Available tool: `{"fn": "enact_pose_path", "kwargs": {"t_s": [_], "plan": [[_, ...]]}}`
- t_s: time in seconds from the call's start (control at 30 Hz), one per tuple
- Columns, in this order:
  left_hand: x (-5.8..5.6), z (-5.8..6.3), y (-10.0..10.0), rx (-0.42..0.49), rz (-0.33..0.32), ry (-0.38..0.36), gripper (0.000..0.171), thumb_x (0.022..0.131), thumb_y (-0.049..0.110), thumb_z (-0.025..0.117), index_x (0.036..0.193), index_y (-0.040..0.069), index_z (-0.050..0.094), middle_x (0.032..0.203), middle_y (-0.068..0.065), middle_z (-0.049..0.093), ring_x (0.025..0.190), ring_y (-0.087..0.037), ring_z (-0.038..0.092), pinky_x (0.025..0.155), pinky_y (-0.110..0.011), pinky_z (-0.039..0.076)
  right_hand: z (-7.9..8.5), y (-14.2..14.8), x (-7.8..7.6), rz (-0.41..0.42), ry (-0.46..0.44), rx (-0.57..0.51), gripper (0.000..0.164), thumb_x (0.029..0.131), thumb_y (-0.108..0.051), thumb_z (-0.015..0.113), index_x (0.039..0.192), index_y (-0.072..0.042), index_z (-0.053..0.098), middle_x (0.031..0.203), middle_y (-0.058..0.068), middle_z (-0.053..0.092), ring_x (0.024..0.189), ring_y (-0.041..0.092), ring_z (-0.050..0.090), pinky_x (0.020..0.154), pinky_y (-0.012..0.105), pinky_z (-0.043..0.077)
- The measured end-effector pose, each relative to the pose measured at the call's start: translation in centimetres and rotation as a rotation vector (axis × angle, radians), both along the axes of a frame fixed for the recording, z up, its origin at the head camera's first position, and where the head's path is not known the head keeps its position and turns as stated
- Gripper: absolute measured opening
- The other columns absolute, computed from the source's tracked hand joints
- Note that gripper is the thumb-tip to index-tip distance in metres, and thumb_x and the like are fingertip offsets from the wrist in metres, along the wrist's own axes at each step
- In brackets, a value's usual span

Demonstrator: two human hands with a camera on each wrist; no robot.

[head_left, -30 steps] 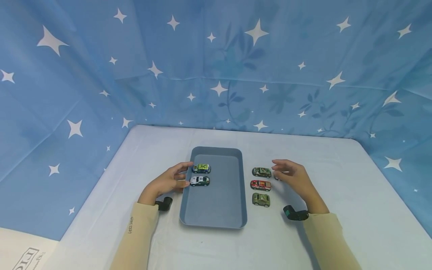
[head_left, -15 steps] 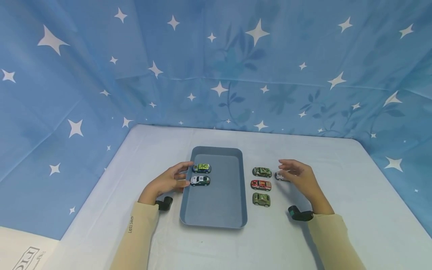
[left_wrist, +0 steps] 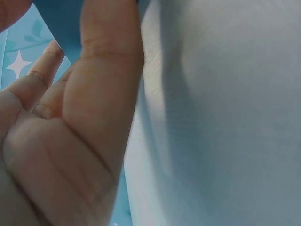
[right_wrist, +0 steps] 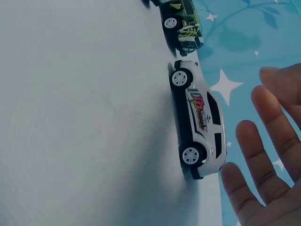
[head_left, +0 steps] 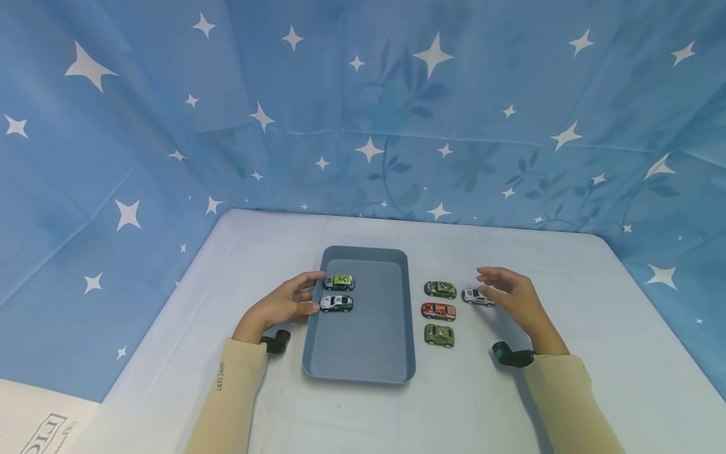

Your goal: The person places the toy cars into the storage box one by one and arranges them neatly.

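My left hand (head_left: 279,307) rests at the left rim of a blue-grey tray (head_left: 368,347), thumb and fingertips reaching its edge; the left wrist view shows straight fingers close against the tray wall. Inside the tray are a yellow-green toy car (head_left: 339,283) and, just below it, a white and green toy car (head_left: 336,304). My right hand (head_left: 517,301) hovers with parted fingers beside a white toy car (head_left: 472,296). In the right wrist view that white toy car (right_wrist: 200,122) stands on its wheels, apart from the thumb, fingertips close to its rear.
Right of the tray, a camouflage car (head_left: 440,289), a red car (head_left: 438,311) and an olive-green car (head_left: 439,335) form a column on the white-covered table (head_left: 454,403). A blue star-patterned curtain (head_left: 317,82) hangs behind.
My right hand has drawn back to the right, uncovering the white toy car just right of the camouflage car. The left hand and the tray have stayed put.
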State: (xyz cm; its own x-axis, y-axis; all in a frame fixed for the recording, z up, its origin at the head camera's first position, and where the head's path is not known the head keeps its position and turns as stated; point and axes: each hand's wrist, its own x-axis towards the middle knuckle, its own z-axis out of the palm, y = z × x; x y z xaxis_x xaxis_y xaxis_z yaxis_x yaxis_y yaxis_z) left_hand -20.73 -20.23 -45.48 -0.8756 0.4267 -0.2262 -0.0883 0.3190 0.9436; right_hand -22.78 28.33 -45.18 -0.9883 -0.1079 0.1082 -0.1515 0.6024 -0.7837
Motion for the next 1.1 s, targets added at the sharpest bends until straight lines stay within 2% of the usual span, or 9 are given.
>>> {"fn": "enact_pose_path", "kwargs": {"t_s": [0.27,0.5,0.77,1.1], "plan": [[0.0,-0.1,0.0,0.000,-0.002,0.003,0.079,0.103,0.004,0.072,0.169,0.002,0.030,0.172,-0.037,0.021,0.155,-0.061,0.027,0.104,-0.060,0.056,-0.5,0.7,-0.2,0.016,-0.068,-0.015,0.046,0.102,-0.006,0.073,0.144,0.009,0.061,0.137,0.033,0.066,0.135,0.053,0.057,0.114,0.069,0.043],[0.0,-0.1,0.0,-0.004,-0.002,0.000,0.078,0.103,0.004,0.072,0.169,0.002,0.030,0.172,-0.037,0.020,0.155,-0.061,0.026,0.104,-0.059,0.056,-0.6,1.1,-0.4,0.019,-0.153,0.008,0.054,0.100,-0.010,0.077,0.148,0.008,0.058,0.143,0.033,0.062,0.135,0.055,0.056,0.108,0.067,0.049],[0.0,-0.1,0.0,-0.001,-0.001,-0.001,0.079,0.103,0.005,0.072,0.169,0.003,0.030,0.172,-0.036,0.020,0.155,-0.061,0.026,0.103,-0.059,0.056,-1.0,1.3,-0.4,0.044,-0.181,0.009,0.056,0.097,-0.008,0.080,0.146,0.010,0.059,0.147,0.034,0.060,0.137,0.056,0.055,0.112,0.068,0.045],[0.0,0.1,0.0,-0.009,-0.006,0.005,0.078,0.104,0.005,0.071,0.170,0.003,0.029,0.173,-0.036,0.018,0.155,-0.061,0.024,0.105,-0.060,0.055,-1.2,1.3,-0.3,0.051,-0.195,0.075,0.053,0.095,-0.007,0.081,0.142,0.009,0.063,0.150,0.034,0.058,0.141,0.058,0.050,0.115,0.071,0.041]]}}
